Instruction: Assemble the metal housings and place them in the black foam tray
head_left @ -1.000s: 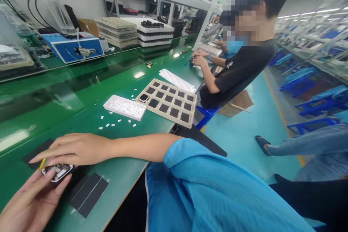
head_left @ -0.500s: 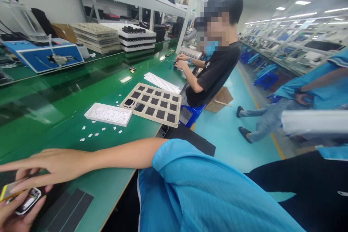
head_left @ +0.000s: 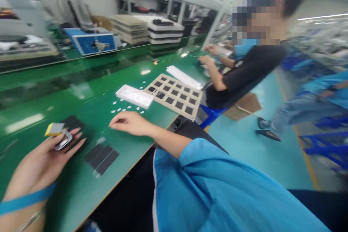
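My left hand [head_left: 38, 168] is closed around a small smartwatch case [head_left: 64, 140], dark with a pale frame. From it a yellow-edged grey battery [head_left: 55, 129] sticks out above the fingers. My right hand [head_left: 132, 123] hovers over the green bench with thumb and fingers pinched together; whatever is between the tips is too small to make out. Just beyond it lie several small white labels [head_left: 123, 110], beside a white box [head_left: 127, 98] full of similar pieces. Black strips [head_left: 101, 159] lie flat between my hands, and more dark strips [head_left: 73, 121] lie behind the watch case.
A beige compartment tray [head_left: 176, 110] with dark squares stands right of the box, white paper strips [head_left: 185, 76] behind it. Stacked trays [head_left: 129, 29] and a blue machine [head_left: 94, 42] line the back. A co-worker in black [head_left: 252, 69] sits at the bench to the right.
My right hand has left the watch case and moved right, towards the loose labels, its fingers now pinched. My left hand still holds the case. The view has swung left.
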Demonstrator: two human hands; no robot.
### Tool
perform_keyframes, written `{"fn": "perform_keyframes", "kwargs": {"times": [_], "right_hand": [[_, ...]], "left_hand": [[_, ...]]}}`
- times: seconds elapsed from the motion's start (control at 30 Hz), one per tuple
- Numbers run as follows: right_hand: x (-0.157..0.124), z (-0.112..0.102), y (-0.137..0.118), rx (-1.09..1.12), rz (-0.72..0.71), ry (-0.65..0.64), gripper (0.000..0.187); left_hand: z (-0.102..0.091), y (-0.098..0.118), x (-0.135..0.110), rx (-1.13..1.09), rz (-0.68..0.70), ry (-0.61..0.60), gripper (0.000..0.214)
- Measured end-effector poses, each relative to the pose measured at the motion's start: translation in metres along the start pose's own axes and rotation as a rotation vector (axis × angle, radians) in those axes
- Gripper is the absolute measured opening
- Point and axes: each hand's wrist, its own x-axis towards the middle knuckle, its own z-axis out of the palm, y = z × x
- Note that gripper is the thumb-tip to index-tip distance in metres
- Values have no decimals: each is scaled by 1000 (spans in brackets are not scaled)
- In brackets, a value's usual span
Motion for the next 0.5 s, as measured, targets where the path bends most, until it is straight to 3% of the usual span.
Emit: {"fn": "perform_keyframes", "kwargs": {"times": [0.07,0.17,0.37,0.5], "right_hand": [[2,1,6,7,30,77,7],[11,9,10,-37,33,83,10],[27,41,8,-464,-118,-232,12],[28,54,10,-632,-173,-297,10]], "left_hand": [[11,5,-13,-102,53,33,17],[13,6,-19,-155,101,-46,11],[-4,-2,-12,-109,65,-210,8],[-4,-8,-5,-89,22,-242,11]]}}
